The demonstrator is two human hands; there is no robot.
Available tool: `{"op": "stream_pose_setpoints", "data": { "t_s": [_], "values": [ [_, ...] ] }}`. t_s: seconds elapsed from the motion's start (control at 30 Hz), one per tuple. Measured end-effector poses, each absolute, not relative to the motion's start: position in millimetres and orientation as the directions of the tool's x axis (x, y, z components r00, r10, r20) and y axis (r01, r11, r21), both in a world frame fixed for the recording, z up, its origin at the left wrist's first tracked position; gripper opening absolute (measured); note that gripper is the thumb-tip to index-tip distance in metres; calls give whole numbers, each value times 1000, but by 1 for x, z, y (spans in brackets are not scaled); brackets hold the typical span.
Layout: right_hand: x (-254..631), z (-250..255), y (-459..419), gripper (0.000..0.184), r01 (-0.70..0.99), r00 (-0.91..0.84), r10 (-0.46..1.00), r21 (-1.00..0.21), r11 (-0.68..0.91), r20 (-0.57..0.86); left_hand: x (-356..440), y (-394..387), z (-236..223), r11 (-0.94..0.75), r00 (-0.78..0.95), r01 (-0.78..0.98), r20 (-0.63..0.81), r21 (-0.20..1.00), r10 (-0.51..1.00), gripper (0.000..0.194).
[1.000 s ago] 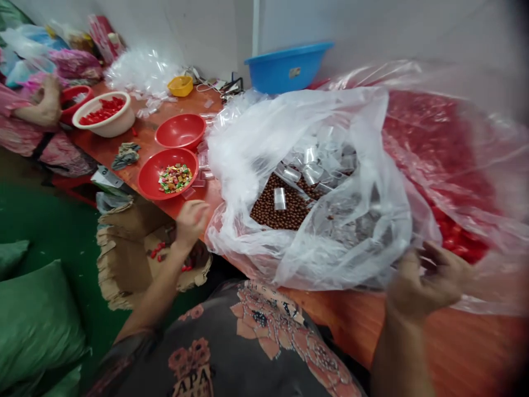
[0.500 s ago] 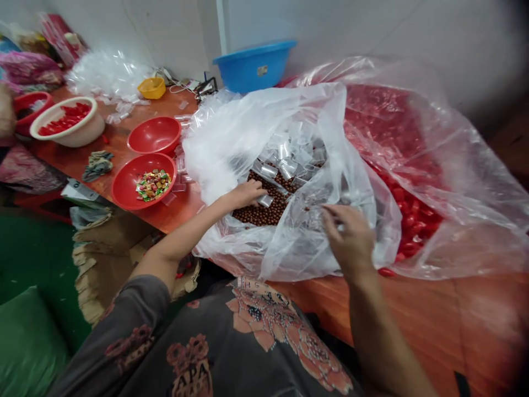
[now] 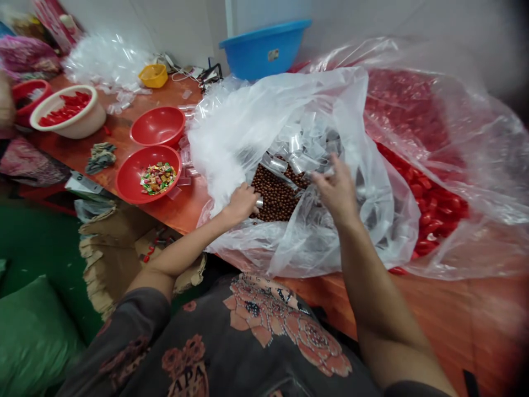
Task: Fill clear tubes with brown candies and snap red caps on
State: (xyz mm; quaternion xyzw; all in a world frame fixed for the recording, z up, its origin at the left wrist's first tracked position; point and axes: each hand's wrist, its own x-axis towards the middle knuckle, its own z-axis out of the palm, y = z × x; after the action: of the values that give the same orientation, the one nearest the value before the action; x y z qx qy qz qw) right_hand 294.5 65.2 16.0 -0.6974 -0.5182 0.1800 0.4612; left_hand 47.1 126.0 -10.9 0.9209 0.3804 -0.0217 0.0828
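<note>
My left hand (image 3: 243, 203) is closed around a small clear plastic tube (image 3: 259, 203) at the left edge of a heap of round brown balls (image 3: 275, 193). The balls lie inside a large translucent white plastic bag (image 3: 231, 132) with its mouth spread wide. Behind them in the same bag is a pile of clear plastic tubes (image 3: 295, 143). My right hand (image 3: 335, 190) hovers at the right of that pile with its fingers apart, slightly blurred, and I see nothing in it.
Left of the bag stand a red bowl of wrapped sweets (image 3: 124, 179) and another red bowl (image 3: 157, 125). A cream basin (image 3: 78, 124) holds red pieces. At the back is a blue basin (image 3: 264, 52). On the right, a clear bag (image 3: 487, 220) holds red pieces. A co-worker's arm (image 3: 5, 105) shows far left.
My left hand has drawn back left across the brown balls with the tube. My right hand has moved up and away from me to the clear tubes, its fingers spreading.
</note>
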Motion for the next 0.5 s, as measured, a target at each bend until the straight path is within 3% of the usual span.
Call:
{"op": "stream_pose_setpoints", "data": {
  "t_s": [0.1, 0.2, 0.23, 0.33, 0.43, 0.5],
  "values": [
    [325, 20, 37, 59, 593, 587, 703, -804, -36, 402, 58, 127, -19, -678, 690, 724, -152, 127, 708, 28],
    [367, 7, -12, 42, 633, 745, 469, -724, -273, 475, 65, 132, -30, -656, 697, 717, -207, 236, 687, 33],
    [382, -1, -29, 39, 596, 794, 412, -705, -384, 447, 67, 134, -34, -645, 707, 704, -206, 297, 677, 35],
    [422, -27, -72, 38, 511, 838, 525, -557, -655, 152, 73, 138, -44, -585, 718, 664, -180, 465, 673, 39],
    [443, -46, -93, 36, 563, 741, 659, -417, -714, -127, 81, 141, -48, -516, 704, 635, -154, 575, 694, 39],
    [449, -54, -96, 35, 590, 697, 693, -400, -701, -185, 85, 141, -48, -432, 676, 615, -159, 659, 720, 37]
  ]
}}
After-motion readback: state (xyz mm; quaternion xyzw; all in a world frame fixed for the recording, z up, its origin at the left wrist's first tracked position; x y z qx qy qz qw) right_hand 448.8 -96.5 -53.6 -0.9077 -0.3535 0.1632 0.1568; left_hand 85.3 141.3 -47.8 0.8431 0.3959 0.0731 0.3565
